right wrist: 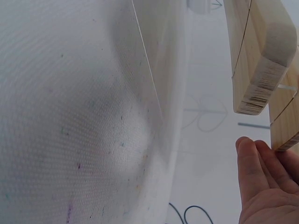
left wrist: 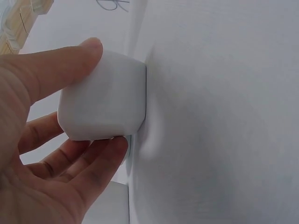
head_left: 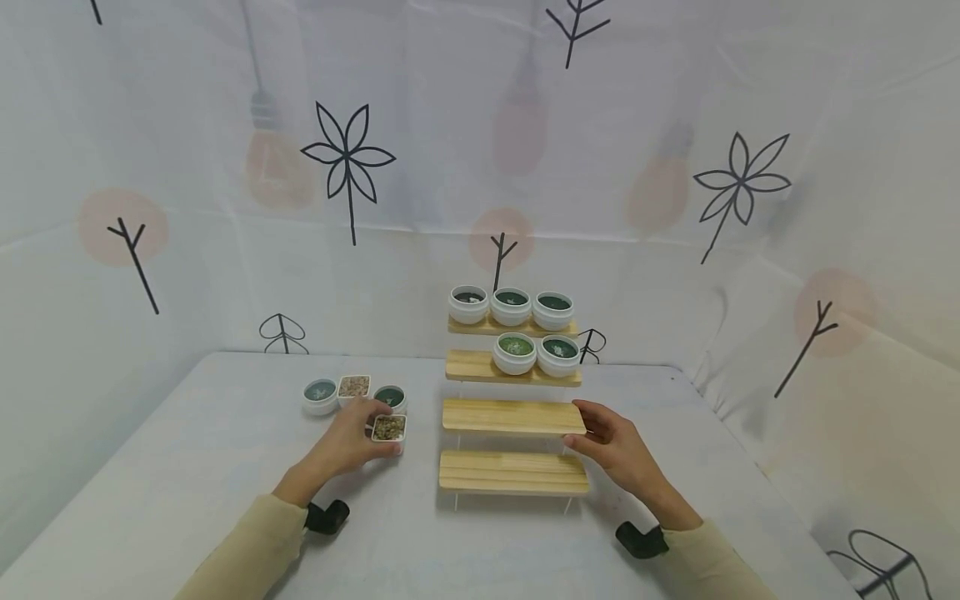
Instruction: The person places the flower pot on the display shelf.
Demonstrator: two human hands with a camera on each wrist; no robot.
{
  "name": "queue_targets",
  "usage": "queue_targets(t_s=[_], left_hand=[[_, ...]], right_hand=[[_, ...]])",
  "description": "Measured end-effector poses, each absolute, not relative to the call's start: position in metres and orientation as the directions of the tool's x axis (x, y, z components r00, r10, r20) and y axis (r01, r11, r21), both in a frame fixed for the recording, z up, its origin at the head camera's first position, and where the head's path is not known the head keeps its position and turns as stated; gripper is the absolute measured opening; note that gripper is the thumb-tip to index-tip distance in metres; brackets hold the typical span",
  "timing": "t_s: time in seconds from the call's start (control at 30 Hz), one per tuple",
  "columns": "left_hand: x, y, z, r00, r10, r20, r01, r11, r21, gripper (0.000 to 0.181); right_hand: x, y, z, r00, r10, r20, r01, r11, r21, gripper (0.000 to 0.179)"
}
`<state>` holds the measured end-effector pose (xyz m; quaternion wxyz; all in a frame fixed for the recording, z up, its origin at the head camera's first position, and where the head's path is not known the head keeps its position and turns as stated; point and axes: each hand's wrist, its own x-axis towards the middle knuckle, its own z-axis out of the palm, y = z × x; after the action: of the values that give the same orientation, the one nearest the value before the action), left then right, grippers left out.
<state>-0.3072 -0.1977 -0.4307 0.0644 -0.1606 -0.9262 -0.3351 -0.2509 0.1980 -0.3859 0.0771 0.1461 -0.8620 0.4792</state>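
Observation:
My left hand [head_left: 347,442] grips a small white square pot [head_left: 389,428] filled with brownish grains, thumb on one side and fingers on the other. In the left wrist view the pot's smooth white wall [left wrist: 103,100] is close against the white tabletop. My right hand [head_left: 621,450] holds the right end of a pale wooden shelf [head_left: 510,416], the second from the front of a stepped stand, with the thumb in front and fingers behind. In the right wrist view its fingers [right wrist: 252,168] are at the plank ends.
Beside my left hand are a round bowl with blue-grey contents [head_left: 321,396], another square pot [head_left: 354,387] and a dark green bowl [head_left: 390,397]. Several white bowls stand on the two rear shelves. The front shelf [head_left: 513,473] is bare, on thin legs. A printed curtain [head_left: 420,292] hangs behind.

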Motion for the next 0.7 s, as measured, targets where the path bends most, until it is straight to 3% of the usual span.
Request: queue_targets(t_s=[0.7], left_hand=[[-0.3019, -0.1916, -0.4215, -0.918, 0.270, 0.289, 0.395, 0.682, 0.615, 0.054]], right_hand=[[-0.2502, 0.1979, -0.3849, -0.947, -0.179, 0.265, -0.319, 0.486, -0.814, 0.059]])
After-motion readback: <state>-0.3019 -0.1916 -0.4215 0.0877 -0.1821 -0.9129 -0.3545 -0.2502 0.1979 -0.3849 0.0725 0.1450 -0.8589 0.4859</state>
